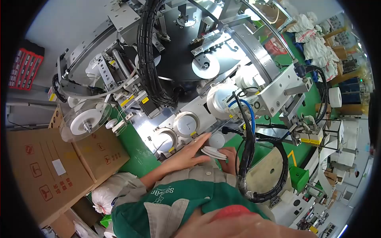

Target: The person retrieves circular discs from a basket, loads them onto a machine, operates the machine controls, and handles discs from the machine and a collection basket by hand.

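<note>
A small stack of thin white discs [214, 153] is in my right hand [229, 158], whose fingers are wrapped round its right edge. My left hand [186, 155] is stretched out just left of the stack, its fingers apart and pointing toward the machine; it holds nothing that I can make out. Beyond the hands, two round ports with white faces [185, 125] sit on the machine's front. Another white round piece [217, 141] lies just above the stack, and a larger white cylinder [220, 100] is further up.
Thick black cables [247, 154] loop close to the right of my right hand. Cardboard boxes [51, 170] stand at the left, beside a clear reel [85, 121]. A green bin [298, 177] is at the right. The machine's dark round table [178, 47] lies ahead.
</note>
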`<state>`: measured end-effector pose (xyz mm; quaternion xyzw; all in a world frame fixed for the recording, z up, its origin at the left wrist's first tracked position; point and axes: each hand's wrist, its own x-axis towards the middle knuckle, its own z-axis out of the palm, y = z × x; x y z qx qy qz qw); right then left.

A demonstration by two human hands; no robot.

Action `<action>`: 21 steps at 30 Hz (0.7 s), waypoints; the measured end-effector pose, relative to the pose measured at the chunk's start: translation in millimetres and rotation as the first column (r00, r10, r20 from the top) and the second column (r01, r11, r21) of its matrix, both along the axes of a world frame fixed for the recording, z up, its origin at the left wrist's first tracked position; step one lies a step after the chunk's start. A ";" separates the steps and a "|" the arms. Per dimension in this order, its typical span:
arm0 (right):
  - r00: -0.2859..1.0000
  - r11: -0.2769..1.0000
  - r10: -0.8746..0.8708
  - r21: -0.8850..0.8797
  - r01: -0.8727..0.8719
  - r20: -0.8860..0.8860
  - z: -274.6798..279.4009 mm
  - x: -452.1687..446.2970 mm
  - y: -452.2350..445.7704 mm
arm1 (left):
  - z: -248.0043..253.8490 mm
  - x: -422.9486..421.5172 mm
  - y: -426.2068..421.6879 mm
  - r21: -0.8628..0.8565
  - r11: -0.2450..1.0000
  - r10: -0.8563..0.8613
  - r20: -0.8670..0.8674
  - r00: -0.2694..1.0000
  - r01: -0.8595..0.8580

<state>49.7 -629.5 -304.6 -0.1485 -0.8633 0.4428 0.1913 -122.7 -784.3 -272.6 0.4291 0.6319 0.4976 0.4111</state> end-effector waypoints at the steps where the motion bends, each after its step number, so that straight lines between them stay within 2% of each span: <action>1: 0.996 0.998 0.030 0.058 -0.026 -0.083 -4.0 -2.8 0.0 | -11.1 6.6 5.5 0.030 0.999 0.024 -0.001 1.000 -0.024; 2: 0.997 0.995 0.050 0.084 -0.045 -0.059 -9.6 -2.7 0.4 | -22.1 15.9 11.2 0.009 0.999 0.036 0.357 0.933 -0.042; 5: 1.000 0.999 -0.003 0.040 0.004 -0.015 -10.2 -12.2 -5.4 | -38.1 36.5 23.1 -0.078 0.973 0.209 0.688 0.695 -0.216; 9: 0.998 0.992 0.024 0.119 -0.032 0.066 -40.1 -7.2 -10.9 | -61.0 56.1 29.8 -0.103 0.891 0.356 0.762 0.541 -0.441; 10: 0.995 0.979 0.068 0.188 -0.081 0.074 -44.2 -6.3 -10.6 | -61.6 56.4 30.0 -0.166 0.879 0.395 0.777 0.489 -0.447; 12: 0.998 0.986 0.006 0.165 -0.017 0.067 -45.4 -6.6 -19.7 | -61.5 55.1 30.7 -0.290 0.846 0.474 0.793 0.382 -0.447; 16: 0.991 0.992 -0.107 0.070 0.101 0.085 -32.3 -15.0 -35.5 | -69.6 49.3 26.4 -0.293 0.900 0.383 0.884 0.268 -0.322; 18: 0.987 0.991 -0.125 0.054 0.120 0.100 -44.7 -10.1 -36.0 | -81.0 48.8 24.9 -0.272 0.927 0.327 0.924 0.199 -0.259; 21: 0.987 0.993 -0.109 0.046 0.104 0.118 -56.1 -6.9 -34.0 | -87.7 63.8 27.5 -0.330 0.877 0.396 0.908 0.137 -0.350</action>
